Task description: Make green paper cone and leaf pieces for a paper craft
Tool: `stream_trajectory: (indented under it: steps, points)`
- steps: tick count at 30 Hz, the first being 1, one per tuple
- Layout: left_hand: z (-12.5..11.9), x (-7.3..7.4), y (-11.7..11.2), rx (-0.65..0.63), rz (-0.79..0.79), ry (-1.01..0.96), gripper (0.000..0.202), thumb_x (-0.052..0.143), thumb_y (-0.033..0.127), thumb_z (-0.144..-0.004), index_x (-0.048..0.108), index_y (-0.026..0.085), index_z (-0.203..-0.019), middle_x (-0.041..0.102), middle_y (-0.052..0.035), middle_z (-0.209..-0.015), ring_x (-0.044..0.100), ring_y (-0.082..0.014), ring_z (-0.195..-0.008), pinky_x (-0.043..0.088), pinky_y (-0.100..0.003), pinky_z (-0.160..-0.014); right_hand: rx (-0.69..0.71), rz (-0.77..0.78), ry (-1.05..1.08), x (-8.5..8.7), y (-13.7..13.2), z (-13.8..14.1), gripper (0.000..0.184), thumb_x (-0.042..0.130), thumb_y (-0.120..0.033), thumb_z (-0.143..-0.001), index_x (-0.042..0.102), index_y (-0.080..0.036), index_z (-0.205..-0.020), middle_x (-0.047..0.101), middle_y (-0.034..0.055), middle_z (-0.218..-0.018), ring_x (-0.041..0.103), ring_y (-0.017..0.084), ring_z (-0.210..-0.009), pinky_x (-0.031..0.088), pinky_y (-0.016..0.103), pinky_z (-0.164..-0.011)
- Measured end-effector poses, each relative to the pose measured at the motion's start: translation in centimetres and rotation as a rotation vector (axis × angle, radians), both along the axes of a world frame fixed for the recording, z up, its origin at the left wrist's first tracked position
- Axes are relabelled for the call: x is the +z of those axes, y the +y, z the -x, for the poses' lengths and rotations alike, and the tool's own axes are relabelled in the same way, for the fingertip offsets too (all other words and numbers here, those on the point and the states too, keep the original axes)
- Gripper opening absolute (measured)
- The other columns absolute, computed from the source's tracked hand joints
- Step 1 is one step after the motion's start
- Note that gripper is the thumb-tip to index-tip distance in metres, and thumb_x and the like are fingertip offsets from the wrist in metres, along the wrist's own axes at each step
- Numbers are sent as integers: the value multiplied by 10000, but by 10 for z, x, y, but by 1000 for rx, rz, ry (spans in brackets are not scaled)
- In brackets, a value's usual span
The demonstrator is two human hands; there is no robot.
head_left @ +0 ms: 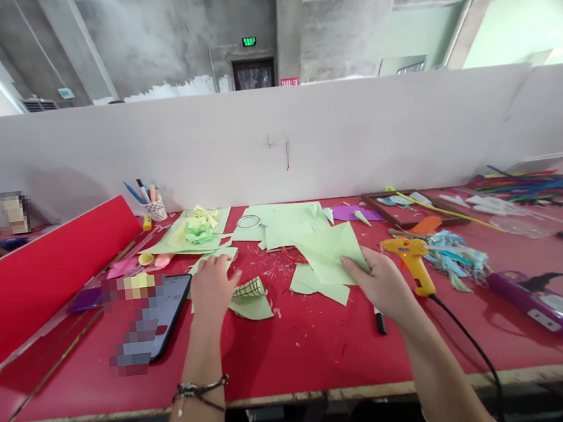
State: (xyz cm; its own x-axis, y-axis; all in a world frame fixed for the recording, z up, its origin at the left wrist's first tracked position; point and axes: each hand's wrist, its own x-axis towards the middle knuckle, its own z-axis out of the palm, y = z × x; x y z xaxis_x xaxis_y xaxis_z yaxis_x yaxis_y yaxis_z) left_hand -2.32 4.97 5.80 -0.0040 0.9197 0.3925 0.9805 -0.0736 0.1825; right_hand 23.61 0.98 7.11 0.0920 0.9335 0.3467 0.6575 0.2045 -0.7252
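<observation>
My right hand [376, 275] pinches the edge of a light green paper sheet [328, 249] between thumb and fingers, holding it above the table. My left hand [212, 282] looks empty, its thumb apart from its fingers, over green paper scraps. Just right of it a small paper cone with a black grid [250, 288] lies on a cut green piece [254, 308]. More green offcuts [303, 280] lie under the held sheet. A black-capped marker [379, 321] rests beside my right wrist. Behind are larger green sheets [286, 227] with a metal ring [248, 222] and small paper cones [361, 217].
A yellow glue gun [415, 264] with a black cord lies right of my right hand, near blue tassels [454, 253] and a purple device [542, 301]. Left are a phone [171, 310], a red board [57, 281] and a pen cup [155, 209]. A white partition [353, 129] stands behind.
</observation>
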Motion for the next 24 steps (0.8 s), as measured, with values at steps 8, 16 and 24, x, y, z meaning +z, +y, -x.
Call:
stream_trajectory:
  steps: [8, 16, 24]
  points:
    - [17, -21, 37, 166, -4, 308, 270, 500, 289, -726, 623, 95, -867, 601, -182, -963, 493, -304, -975, 328, -379, -823, -34, -44, 88, -2, 4, -4, 236, 463, -328, -746, 580, -143, -836, 636, 46, -755, 565, 190, -665, 425, 278, -578]
    - [14, 15, 20, 82, -88, 289, 412, 210, 269, -878, 602, 156, -937, 646, -100, -873, 576, -219, -834, 352, -305, -739, 251, 160, 450, -14, 7, 26, 333, 519, -394, -740, 581, -128, -929, 663, 77, -855, 618, 212, -746, 493, 309, -622]
    - [22, -9, 28, 66, -12, 304, 341, 485, 315, -728, 606, 77, -941, 593, -185, -982, 490, -309, -979, 358, -377, -786, 349, 216, 548, -10, 1, 43, 298, 559, -359, -723, 574, -158, -943, 659, 97, -948, 632, 226, -801, 516, 353, -680]
